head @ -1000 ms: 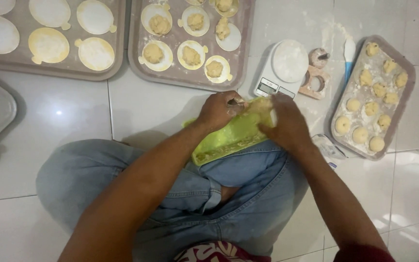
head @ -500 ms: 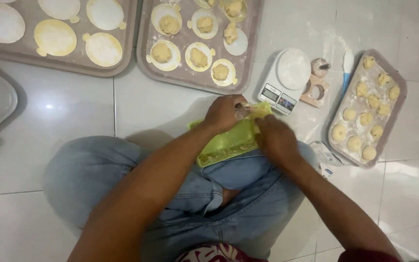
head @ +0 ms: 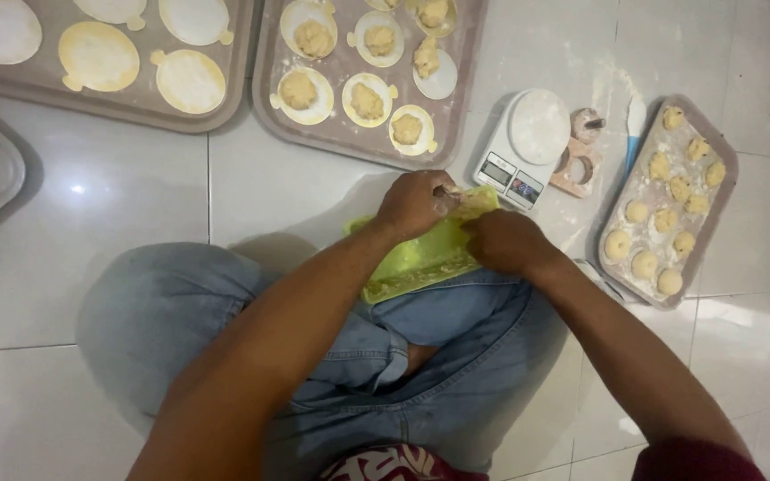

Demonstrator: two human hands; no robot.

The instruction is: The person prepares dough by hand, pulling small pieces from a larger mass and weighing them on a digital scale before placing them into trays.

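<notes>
A: We're seated cross-legged on the white tiled floor (head: 91, 267), and starting at the left edge we have a brown tray (head: 37, 93) of flat pale dough rounds, well apart from our hands.

B: Next to it, a second tray (head: 340, 142) holds rounds topped with yellow filling. Just below its near edge, our left hand (head: 413, 205) is curled closed, pinching a small bit of dough at the fingertips over the green mould (head: 421, 258) that rests on our knee.

A: And our right hand (head: 505, 242) lies knuckles-up on the mould's right end, fingers bent under; we can't tell what they grip beneath.

B: We'd judge we're mid-shaping, pressing one piece in the mould. The next move calls for easing it out cleanly.

A: Further right sit the white scale (head: 528, 147) and a tray of dough balls (head: 670, 205) near the floor's right edge.
</notes>
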